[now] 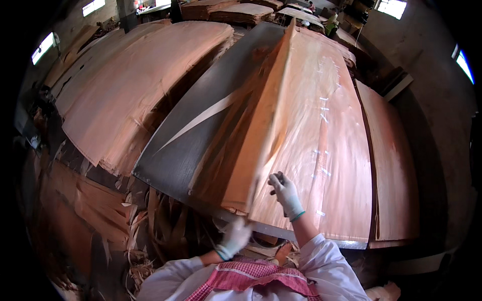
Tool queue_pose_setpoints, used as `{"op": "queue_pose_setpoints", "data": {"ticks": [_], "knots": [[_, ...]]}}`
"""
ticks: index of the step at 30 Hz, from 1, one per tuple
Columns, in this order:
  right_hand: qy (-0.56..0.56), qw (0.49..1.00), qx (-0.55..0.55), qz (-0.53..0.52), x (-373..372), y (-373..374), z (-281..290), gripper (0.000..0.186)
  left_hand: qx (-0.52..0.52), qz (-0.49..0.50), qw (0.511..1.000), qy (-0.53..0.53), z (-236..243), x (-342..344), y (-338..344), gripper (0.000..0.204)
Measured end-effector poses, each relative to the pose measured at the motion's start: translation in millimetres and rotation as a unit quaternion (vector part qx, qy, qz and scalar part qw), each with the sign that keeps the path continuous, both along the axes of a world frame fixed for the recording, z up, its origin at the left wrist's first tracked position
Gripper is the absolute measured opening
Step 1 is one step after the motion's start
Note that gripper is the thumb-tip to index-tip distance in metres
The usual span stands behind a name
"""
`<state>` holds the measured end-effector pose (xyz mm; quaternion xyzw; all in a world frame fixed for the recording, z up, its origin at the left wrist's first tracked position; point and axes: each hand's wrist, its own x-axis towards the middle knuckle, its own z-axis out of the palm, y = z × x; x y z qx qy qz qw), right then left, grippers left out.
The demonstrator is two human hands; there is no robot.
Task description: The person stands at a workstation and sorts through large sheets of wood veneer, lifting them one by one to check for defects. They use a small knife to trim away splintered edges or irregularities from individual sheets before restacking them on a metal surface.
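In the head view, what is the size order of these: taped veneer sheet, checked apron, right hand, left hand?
1. Taped veneer sheet
2. Checked apron, cut by the lower edge
3. Right hand and left hand: about alike, and the left is blurred, so I do not rank them.

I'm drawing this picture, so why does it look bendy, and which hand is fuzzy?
In the head view, the fisheye lens makes the wood sheets look curved; the left hand is blurred, the right hand clearer; the windows glare white.
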<state>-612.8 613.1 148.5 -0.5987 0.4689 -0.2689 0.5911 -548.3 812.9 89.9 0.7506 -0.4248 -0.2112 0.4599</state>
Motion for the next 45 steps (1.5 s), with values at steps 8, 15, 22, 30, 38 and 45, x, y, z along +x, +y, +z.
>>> {"op": "queue_pose_setpoints", "data": {"ticks": [8,15,22,30,38,45], "knots": [[0.030,0.983,-0.127,-0.133,-58.4,-7.0,-2.1,0.022,-0.075,-0.171,0.982,-0.001,34.7,0.7,-17.4,0.027],[0.054,0.976,-0.170,-0.124,-109.0,-42.3,-4.2,0.029,0.096,0.240,0.919,-0.297,-68.9,160.6,-82.9,0.081],[0.142,0.967,-0.168,-0.125,-134.0,-50.5,-45.8,0.030,0.151,0.054,0.957,-0.240,-87.4,60.9,-93.5,0.073],[0.320,0.916,-0.212,-0.112,-184.0,-75.3,-112.9,0.024,-0.007,0.099,0.994,-0.040,-44.4,130.1,-55.6,0.016],[0.204,0.960,-0.189,-0.035,-154.9,-82.6,-158.6,0.021,0.182,0.235,0.944,-0.144,-99.4,240.4,225.3,0.019],[0.322,0.902,-0.272,-0.096,-301.4,-135.8,-209.9,0.047,0.548,-0.020,0.820,-0.164,-90.6,247.0,279.0,0.028]]}}
